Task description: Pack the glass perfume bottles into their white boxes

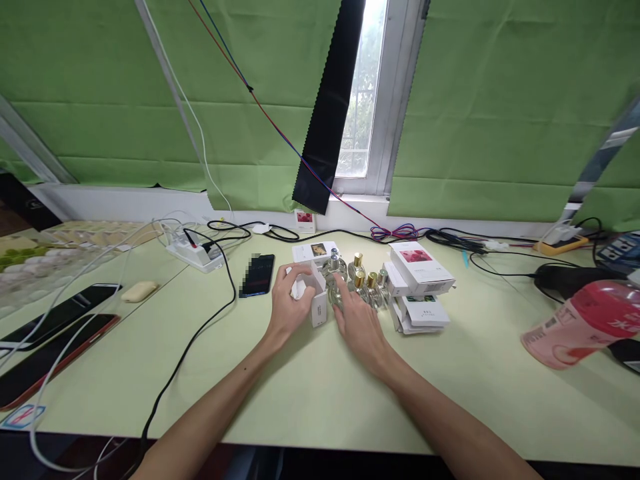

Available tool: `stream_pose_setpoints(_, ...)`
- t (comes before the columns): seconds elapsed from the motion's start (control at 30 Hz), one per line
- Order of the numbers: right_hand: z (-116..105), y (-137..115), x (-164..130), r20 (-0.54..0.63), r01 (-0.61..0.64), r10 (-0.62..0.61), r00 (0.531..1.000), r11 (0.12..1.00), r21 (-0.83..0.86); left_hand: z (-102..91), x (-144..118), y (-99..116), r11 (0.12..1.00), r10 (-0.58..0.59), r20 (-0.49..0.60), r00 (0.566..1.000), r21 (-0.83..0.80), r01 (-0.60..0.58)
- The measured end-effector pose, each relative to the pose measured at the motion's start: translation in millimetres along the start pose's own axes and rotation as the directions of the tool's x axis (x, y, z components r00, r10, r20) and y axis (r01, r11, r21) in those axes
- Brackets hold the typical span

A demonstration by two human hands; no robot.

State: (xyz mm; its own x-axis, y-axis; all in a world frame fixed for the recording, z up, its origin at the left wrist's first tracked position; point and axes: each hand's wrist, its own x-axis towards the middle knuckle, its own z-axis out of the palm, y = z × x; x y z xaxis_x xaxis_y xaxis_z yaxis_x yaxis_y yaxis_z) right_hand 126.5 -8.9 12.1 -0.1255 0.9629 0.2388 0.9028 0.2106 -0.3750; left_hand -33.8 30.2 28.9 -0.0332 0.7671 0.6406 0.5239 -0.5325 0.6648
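My left hand (293, 303) grips a small white carton (319, 308), which stands on the table with its open side showing. Close beside it, my right hand (361, 320) has its thumb and index finger around a clear glass perfume bottle (332, 291); the fingers partly cover this bottle. Several more perfume bottles (372, 283) with gold or silver caps cluster just beyond my right hand. Behind the carton lies a flat white box (311, 251) with a picture on it. A stack of white boxes (421, 270) sits to the right of the bottles.
A phone (258, 275) lies left of my left hand; two more phones (55, 353) are at the far left near a cream case (139, 291). Black cable (197, 327) crosses the table from a power strip (195, 253). A pink bottle (580, 323) lies at right.
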Motion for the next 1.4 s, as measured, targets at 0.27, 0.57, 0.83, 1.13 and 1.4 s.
stream_pose_setpoints(0.27,-0.4,0.9,-0.5,-0.024,0.011,-0.009,1.0,0.998,0.056,-0.8,0.9,-4.4,0.999,-0.025,0.03,0.999,0.025,0.024)
stream_pose_setpoints(0.57,5.7,5.6,-0.6,-0.12,0.056,-0.031,0.992,0.975,0.217,-0.3,-0.7,-2.8,0.999,-0.018,0.062,0.998,0.034,0.016)
stream_pose_setpoints(0.83,5.7,8.8,0.6,-0.17,0.062,-0.002,0.985,0.935,0.35,-0.9,-0.9,1.8,1.0,-0.025,0.113,0.993,-0.006,0.026)
stream_pose_setpoints(1.13,9.8,13.8,3.2,-0.278,0.073,0.05,0.959,0.907,0.414,-1.3,-0.8,-3.8,0.997,0.012,0.224,0.975,-0.081,0.006)
stream_pose_setpoints(1.4,-5.5,10.3,0.5,-0.355,0.066,0.117,0.927,0.883,0.464,-3.3,0.3,-9.2,0.998,0.032,0.382,0.923,-0.07,-0.006)
